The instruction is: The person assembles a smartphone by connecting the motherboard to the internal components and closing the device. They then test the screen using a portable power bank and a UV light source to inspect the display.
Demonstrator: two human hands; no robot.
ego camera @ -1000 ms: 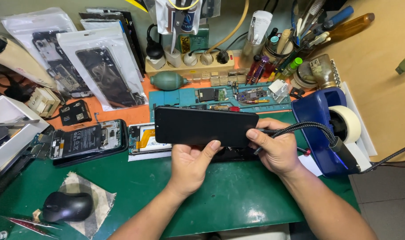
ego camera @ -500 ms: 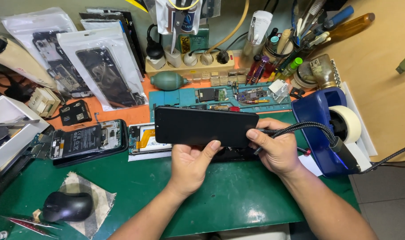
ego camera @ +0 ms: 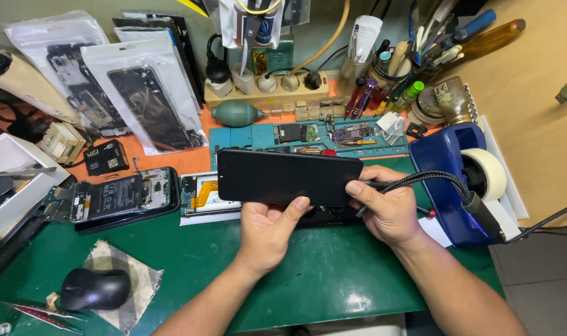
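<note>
A black smartphone (ego camera: 283, 177) is held flat above the green mat, dark screen facing me. My left hand (ego camera: 268, 230) grips its lower edge from below, thumb pressed on the glass. My right hand (ego camera: 386, 208) holds the phone's right end, with a braided black cable (ego camera: 432, 178) running from that end to a plug at the right. Whether the cable's tip is inside the phone's port is hidden by my fingers.
An opened phone (ego camera: 118, 198) and a loose screen part (ego camera: 202, 194) lie left on the green mat (ego camera: 333, 274). A blue tape dispenser (ego camera: 454, 180) stands right. A black mouse (ego camera: 95, 289), bagged phone parts (ego camera: 143, 99), a blue repair mat (ego camera: 308, 134) and tool cups (ego camera: 389, 68) surround them.
</note>
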